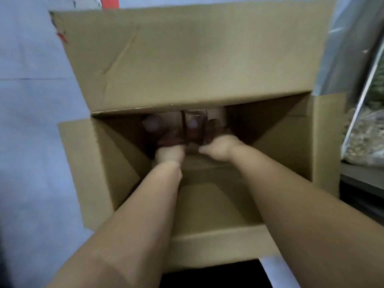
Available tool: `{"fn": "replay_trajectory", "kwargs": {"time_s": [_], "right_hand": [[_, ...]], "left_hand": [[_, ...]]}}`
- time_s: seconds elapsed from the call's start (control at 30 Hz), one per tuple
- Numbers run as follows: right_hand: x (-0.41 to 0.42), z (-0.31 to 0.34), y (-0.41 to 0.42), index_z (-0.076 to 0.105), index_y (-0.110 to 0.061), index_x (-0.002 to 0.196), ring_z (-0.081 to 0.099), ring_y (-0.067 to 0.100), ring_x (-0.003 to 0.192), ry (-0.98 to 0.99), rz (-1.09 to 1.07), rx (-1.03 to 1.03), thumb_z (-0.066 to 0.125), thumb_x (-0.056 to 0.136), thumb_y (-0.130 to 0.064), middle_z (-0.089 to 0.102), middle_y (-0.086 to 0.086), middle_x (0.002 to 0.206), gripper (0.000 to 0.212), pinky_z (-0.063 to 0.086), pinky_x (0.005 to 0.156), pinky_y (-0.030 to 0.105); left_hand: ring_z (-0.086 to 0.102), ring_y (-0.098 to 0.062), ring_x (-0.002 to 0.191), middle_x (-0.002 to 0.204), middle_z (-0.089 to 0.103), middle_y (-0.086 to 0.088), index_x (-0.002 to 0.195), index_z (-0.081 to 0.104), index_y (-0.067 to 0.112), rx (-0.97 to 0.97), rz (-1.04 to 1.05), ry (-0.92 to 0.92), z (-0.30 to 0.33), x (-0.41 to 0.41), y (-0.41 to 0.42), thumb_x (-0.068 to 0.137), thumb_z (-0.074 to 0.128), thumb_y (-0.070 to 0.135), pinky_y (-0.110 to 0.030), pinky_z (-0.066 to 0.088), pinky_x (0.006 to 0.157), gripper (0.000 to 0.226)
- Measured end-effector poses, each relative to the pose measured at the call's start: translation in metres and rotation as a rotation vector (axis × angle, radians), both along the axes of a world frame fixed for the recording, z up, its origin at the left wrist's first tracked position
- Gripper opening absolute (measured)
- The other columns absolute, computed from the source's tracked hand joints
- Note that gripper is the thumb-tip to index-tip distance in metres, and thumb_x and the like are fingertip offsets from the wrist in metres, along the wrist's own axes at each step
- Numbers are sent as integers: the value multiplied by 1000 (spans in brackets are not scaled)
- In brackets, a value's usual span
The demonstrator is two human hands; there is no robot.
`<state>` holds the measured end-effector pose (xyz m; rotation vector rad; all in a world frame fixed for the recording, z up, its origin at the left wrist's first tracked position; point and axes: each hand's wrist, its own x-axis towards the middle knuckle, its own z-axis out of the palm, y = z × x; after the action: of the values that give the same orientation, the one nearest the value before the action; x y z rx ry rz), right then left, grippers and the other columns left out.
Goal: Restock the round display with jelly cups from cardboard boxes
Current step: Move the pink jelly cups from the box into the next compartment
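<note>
An open cardboard box (187,59) fills the view, its far flap raised towards me. Both my arms reach deep inside it. At the dim far bottom lie dark reddish jelly cups (152,123), blurred, some with pale lids. My left hand (169,153) sits against the cups at the left, its fingers hidden among them. My right hand (220,147) lies on the cups at the right, its thumb pointing left and its fingertips out of sight. Whether either hand grips a cup cannot be made out.
The box's side flaps (326,142) stick out left and right. A shelf with clear bags of goods (365,134) stands at the right edge. Pale blue floor (31,142) lies to the left, and a dark gap (207,277) shows below the box's near wall.
</note>
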<state>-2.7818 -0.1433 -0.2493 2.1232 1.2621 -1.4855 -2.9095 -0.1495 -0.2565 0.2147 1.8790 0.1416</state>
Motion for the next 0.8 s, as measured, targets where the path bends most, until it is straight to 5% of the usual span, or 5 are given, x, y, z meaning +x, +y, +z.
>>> {"fn": "replay_trajectory", "kwargs": {"time_s": [0.17, 0.3, 0.43, 0.67, 0.8], "right_hand": [[-8, 148, -29, 32, -21, 133, 57, 2, 59, 367, -922, 26, 52, 87, -17, 54, 5, 88, 49, 44, 52, 14], [-6, 315, -51, 45, -19, 102, 55, 18, 79, 550, -1257, 158, 52, 90, -17, 55, 5, 93, 14, 45, 74, 34], [10, 490, -59, 58, -27, 97, 55, 19, 75, 520, -1109, 485, 57, 69, -25, 61, 4, 87, 29, 47, 79, 34], [74, 699, -118, 53, -29, 86, 54, 9, 60, 484, -1230, 877, 51, 66, -16, 55, 0, 73, 23, 45, 61, 21], [97, 770, -159, 44, -40, 88, 50, 3, 65, 155, -1141, 1184, 54, 57, -30, 56, -9, 78, 34, 43, 62, 21]], "left_hand": [[57, -12, 94, 110, 59, -5, 126, 46, 7, 389, -224, -26, 147, -7, -5, 79, 66, 1, -13, 44, 83, 52], [53, 7, 84, 99, 54, 8, 115, 41, 20, 549, -390, -256, 310, -3, -4, 80, 63, -4, 0, 39, 72, 48], [55, 10, 82, 96, 57, 8, 114, 44, 8, 739, -500, -465, 473, 18, 7, 78, 70, -1, -4, 41, 75, 45], [61, 4, 91, 96, 65, 19, 94, 52, 49, 1070, -887, -714, 689, 84, 0, 66, 73, 16, -7, 43, 77, 48], [57, 3, 97, 101, 59, 23, 101, 49, 49, 1151, -1064, -938, 754, 135, -36, 69, 69, 20, -8, 42, 81, 47]]}}
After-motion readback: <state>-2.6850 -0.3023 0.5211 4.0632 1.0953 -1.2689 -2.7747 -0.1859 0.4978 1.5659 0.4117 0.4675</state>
